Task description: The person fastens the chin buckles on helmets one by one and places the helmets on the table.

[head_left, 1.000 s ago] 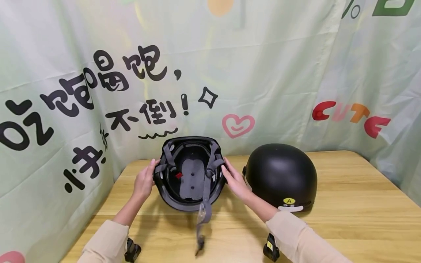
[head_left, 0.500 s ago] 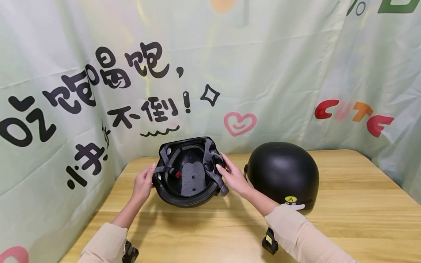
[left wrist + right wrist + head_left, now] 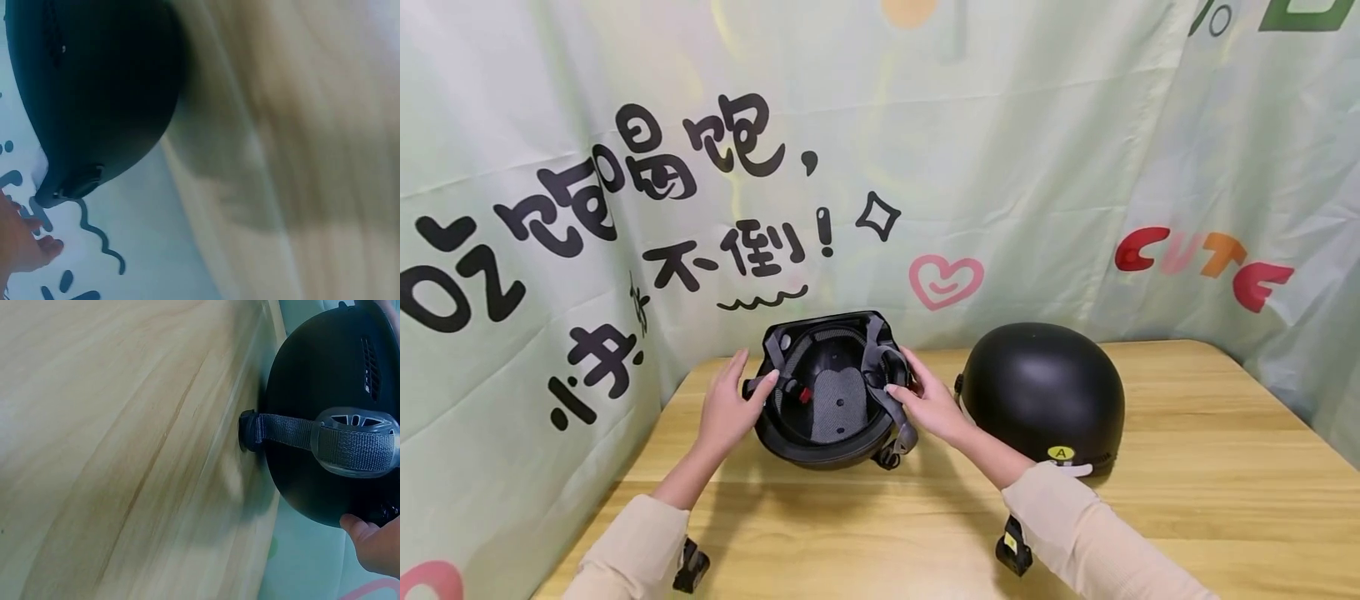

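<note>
A black helmet (image 3: 838, 437) is held tilted over the table, its padded inside facing me. Grey chin straps (image 3: 891, 407) are gathered at its right side, and a red buckle piece (image 3: 806, 395) shows inside on the left. My right hand (image 3: 934, 407) grips the right rim, thumb in front and fingers behind. Beside the left rim, my left hand (image 3: 728, 410) has its fingers extended and apart, the thumb overlapping the left strap. In the left wrist view, those fingers (image 3: 47, 249) stand off the shell. A strap end with a black buckle (image 3: 250, 431) hangs along the shell in the right wrist view.
A second black helmet (image 3: 1041, 392) with a yellow "A" sticker (image 3: 1061, 453) sits upright on the wooden table (image 3: 1210, 467), just right of my right hand. A printed pale green curtain (image 3: 1015, 167) rises behind the table and along its left side.
The helmet has tilted, and its dangling strap has swung from the front to the right side. My left hand has loosened from the left rim, fingers spreading. The right hand still holds on.
</note>
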`<state>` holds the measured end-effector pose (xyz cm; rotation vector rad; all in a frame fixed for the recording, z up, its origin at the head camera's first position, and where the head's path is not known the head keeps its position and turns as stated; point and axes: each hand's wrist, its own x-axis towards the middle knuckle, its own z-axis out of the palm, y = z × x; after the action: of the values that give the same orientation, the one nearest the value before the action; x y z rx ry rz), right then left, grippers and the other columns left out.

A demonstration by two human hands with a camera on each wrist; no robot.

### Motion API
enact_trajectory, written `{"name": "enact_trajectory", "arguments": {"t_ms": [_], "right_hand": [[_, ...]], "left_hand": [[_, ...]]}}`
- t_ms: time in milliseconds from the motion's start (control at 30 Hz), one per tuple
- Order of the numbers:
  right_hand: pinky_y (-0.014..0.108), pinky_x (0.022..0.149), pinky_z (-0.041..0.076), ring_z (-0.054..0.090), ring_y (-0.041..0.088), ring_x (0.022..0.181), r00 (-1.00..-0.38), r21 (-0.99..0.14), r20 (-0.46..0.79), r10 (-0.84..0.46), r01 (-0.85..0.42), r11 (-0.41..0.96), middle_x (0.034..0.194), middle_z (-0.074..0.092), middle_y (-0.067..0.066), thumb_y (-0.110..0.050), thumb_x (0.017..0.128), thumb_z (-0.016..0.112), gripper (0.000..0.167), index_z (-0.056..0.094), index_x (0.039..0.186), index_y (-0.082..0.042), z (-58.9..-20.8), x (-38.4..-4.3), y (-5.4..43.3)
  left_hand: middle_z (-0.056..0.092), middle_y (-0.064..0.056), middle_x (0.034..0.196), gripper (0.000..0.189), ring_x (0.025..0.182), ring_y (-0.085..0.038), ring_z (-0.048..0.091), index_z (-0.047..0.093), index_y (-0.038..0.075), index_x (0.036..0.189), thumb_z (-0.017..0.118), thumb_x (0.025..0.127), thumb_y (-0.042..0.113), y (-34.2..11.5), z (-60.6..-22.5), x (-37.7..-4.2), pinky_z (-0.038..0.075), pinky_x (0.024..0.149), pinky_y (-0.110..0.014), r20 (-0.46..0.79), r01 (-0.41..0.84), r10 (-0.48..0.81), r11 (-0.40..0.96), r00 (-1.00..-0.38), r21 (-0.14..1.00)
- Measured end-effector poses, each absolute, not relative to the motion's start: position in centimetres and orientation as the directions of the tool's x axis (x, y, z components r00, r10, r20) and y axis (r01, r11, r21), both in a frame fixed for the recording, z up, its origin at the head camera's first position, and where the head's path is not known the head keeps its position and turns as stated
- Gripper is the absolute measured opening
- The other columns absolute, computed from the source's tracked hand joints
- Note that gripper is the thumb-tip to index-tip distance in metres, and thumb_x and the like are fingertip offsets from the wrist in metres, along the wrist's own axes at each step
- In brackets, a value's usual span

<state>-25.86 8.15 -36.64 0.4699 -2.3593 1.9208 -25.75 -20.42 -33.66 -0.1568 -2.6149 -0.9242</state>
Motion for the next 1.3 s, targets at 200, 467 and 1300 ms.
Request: {"name": "enact_trajectory", "arguments": {"t_ms": [200, 467, 1300], "right_hand": [[0.042, 0.094, 0.048, 0.051, 0.036, 0.121, -0.944, -0.93, 0.269, -0.193, -0.307, 0.205, 0.142, 0.04, 0.023, -0.007, 0.09, 0.056, 0.063, 0.027, 0.146, -0.007, -36.5, -26.2, 8.2], [0.044, 0.095, 0.047, 0.052, 0.036, 0.12, -0.932, -0.91, 0.306, -0.196, -0.347, 0.228, 0.138, 0.045, 0.025, -0.005, 0.09, 0.057, 0.062, 0.029, 0.145, -0.003, -36.3, -26.3, 8.3], [0.04, 0.085, 0.053, 0.061, 0.035, 0.108, -0.934, -0.879, 0.338, -0.117, -0.358, 0.316, 0.134, 0.05, 0.02, 0.0, 0.079, 0.065, 0.053, 0.05, 0.13, 0.0, -34.1, -26.2, 8.0]], "left_hand": [[0.044, -0.026, 0.137, 0.063, 0.129, -0.043, 0.035, 0.05, -0.003, 0.13, 0.069, 0.081, 0.032, -19.7, -32.8, -26.7, 0.03, 0.104, -0.058, 0.553, 0.391, 0.134, 0.839, -0.822, 0.379], [0.053, -0.026, 0.128, 0.059, 0.121, -0.045, 0.046, 0.06, -0.005, 0.118, 0.079, 0.072, 0.026, -19.2, -32.9, -28.2, 0.039, 0.098, -0.056, 0.636, 0.544, 0.363, 0.832, -0.681, 0.109], [0.063, -0.022, 0.116, 0.058, 0.112, -0.038, 0.057, 0.065, -0.006, 0.108, 0.081, 0.066, 0.032, -19.2, -34.7, -29.5, 0.045, 0.096, -0.047, 0.512, 0.675, 0.677, 0.702, -0.53, -0.229]]}}
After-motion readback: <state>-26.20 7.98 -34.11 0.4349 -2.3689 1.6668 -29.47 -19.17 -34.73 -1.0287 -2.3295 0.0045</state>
